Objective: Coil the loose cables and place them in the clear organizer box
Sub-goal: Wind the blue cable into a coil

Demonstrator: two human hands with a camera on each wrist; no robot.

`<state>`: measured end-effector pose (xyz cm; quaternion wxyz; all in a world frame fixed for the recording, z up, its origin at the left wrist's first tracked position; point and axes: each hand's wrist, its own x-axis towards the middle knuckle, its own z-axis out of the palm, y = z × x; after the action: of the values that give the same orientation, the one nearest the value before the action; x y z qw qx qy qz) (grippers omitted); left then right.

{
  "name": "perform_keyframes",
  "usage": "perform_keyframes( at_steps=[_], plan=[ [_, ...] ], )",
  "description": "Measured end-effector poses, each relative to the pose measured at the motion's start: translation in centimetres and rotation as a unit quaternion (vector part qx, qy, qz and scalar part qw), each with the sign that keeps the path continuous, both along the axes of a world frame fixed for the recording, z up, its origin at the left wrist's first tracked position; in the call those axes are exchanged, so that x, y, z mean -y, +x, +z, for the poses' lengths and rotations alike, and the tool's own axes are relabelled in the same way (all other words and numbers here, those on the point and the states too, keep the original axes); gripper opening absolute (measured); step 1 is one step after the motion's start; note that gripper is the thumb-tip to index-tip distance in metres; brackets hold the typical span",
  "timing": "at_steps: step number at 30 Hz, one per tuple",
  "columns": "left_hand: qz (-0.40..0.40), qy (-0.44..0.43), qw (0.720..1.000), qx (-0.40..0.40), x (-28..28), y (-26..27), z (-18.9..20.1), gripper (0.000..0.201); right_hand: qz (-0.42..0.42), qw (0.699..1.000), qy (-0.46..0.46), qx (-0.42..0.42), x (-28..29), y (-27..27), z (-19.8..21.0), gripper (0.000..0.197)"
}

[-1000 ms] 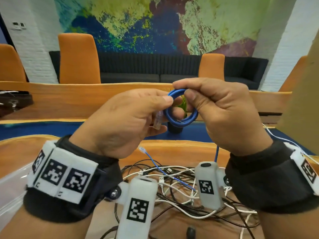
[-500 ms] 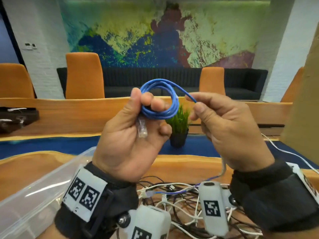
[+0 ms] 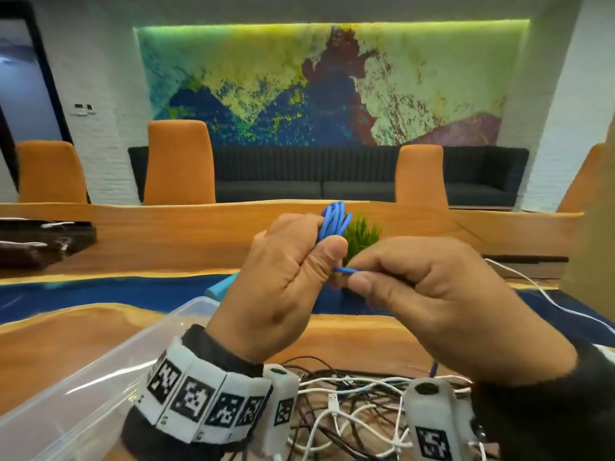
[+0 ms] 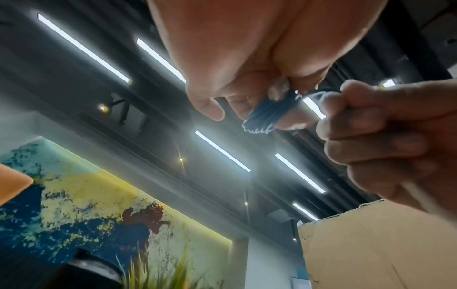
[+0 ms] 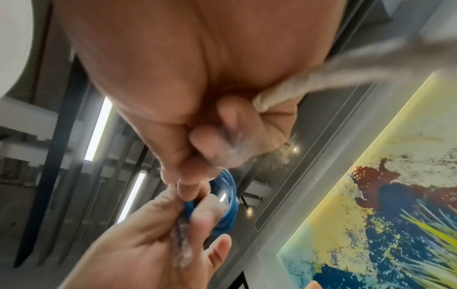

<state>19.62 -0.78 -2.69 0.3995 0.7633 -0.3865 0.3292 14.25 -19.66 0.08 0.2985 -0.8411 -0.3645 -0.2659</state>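
Observation:
My left hand (image 3: 293, 271) holds a small coil of blue cable (image 3: 334, 221) upright between thumb and fingers, raised above the table. In the left wrist view the coil (image 4: 264, 117) sits at the fingertips, and a clear plug lies against the palm in the right wrist view. My right hand (image 3: 409, 287) pinches the free strand of the same blue cable (image 3: 346, 269) just right of the left thumb; its tail runs down behind the right wrist. The clear organizer box (image 3: 100, 377) lies low on the left. A tangle of white and black cables (image 3: 349, 414) lies on the table below my wrists.
A small potted grass plant (image 3: 361, 232) stands behind my hands on the wooden table (image 3: 83, 331). A white cable (image 3: 539, 291) trails across the table at right. A cardboard panel (image 3: 599, 227) fills the right edge. Orange chairs and a dark sofa line the back.
The coil has gained loops and now stands edge-on in my left hand. My right hand dropped from the coil's top to pinch the strand beside the left thumb. The view tilted up.

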Motion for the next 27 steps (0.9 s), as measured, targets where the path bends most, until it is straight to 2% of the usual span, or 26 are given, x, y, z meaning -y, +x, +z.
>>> perform_keyframes(
  at_steps=[1, 3, 4, 6, 8, 9, 10, 12, 14, 17, 20, 23, 25, 27],
  plan=[
    [-0.025, -0.020, 0.999, -0.022, 0.2, 0.0, -0.1, 0.029, -0.007, 0.999, 0.024, 0.022, 0.1, 0.1, 0.1, 0.013],
    [-0.127, -0.087, 0.978, -0.139, 0.8, -0.1, -0.2, 0.035, -0.044, 0.994, 0.073, 0.062, 0.4, 0.7, -0.2, 0.015],
    [-0.174, -0.125, 0.954, -0.207, 1.2, -0.2, -0.1, 0.037, -0.069, 0.990, 0.097, 0.077, 0.5, 1.1, -0.4, 0.019],
    [-0.254, -0.203, 0.888, -0.326, 1.8, -0.7, 0.0, 0.037, -0.101, 0.986, 0.109, 0.078, 0.7, 2.0, -1.0, 0.033],
    [-0.329, -0.261, 0.807, -0.416, 2.2, -1.4, 0.3, 0.033, -0.061, 0.991, 0.120, 0.017, 0.5, 2.6, -1.5, 0.041],
    [-0.350, -0.267, 0.784, -0.438, 2.2, -1.6, 0.5, 0.031, -0.027, 0.989, 0.144, -0.024, 0.3, 2.6, -1.5, 0.038],
    [-0.361, -0.260, 0.776, -0.447, 2.2, -1.9, 0.6, 0.030, -0.002, 0.985, 0.167, -0.048, 0.2, 2.5, -1.6, 0.033],
    [-0.352, -0.232, 0.792, -0.441, 2.1, -1.7, 0.6, 0.024, 0.003, 0.982, 0.185, -0.037, -0.2, 2.2, -1.5, 0.026],
    [-0.299, -0.197, 0.837, -0.413, 1.9, -1.4, 0.5, 0.021, -0.013, 0.982, 0.190, -0.010, -0.3, 2.2, -1.5, 0.022],
    [-0.175, -0.133, 0.926, -0.307, 2.3, -1.2, 0.0, 0.025, -0.033, 0.980, 0.199, 0.001, -0.2, 2.5, -1.7, 0.021],
    [-0.073, -0.100, 0.975, -0.182, 3.0, -1.5, -0.3, 0.024, -0.051, 0.980, 0.192, 0.010, -0.1, 2.7, -1.8, 0.022],
    [-0.004, -0.064, 0.993, -0.094, 3.0, -1.7, -0.2, 0.028, -0.040, 0.980, 0.195, 0.004, -0.2, 2.7, -1.9, 0.023],
    [0.021, -0.067, 0.993, -0.096, 2.0, -1.2, 0.2, 0.029, -0.041, 0.981, 0.188, -0.024, 0.1, 2.9, -2.0, 0.035],
    [0.052, -0.102, 0.986, -0.124, 0.0, 0.0, 0.6, 0.032, -0.065, 0.986, 0.145, -0.047, 0.7, 3.3, -2.1, 0.033]
  ],
)
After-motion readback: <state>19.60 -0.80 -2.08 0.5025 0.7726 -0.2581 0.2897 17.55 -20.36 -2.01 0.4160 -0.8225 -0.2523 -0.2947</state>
